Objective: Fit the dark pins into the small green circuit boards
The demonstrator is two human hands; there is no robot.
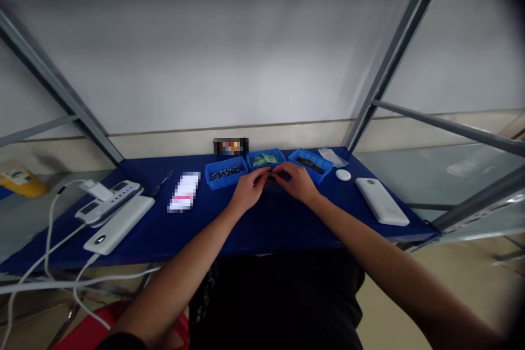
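Note:
My left hand (248,190) and my right hand (297,181) meet at the middle of the blue table, fingertips pinched close together. Whatever lies between the fingers is small and dark, too hidden to name. Just behind my hands stands a blue bin (266,152) with green-tinted items or bags in it. Left of it, a second blue bin (226,181) contains small dark and silvery metal parts. To the right, partly behind my right hand, a third blue bin (328,166) holds dark, thin small parts.
A phone (184,192), a power strip (107,205) and a white power bank (120,224) with cables lie on the left. Rightward are a round white object (343,175), another white power bank (381,200) and a clear plastic bag (332,157). Metal posts frame the table (270,229).

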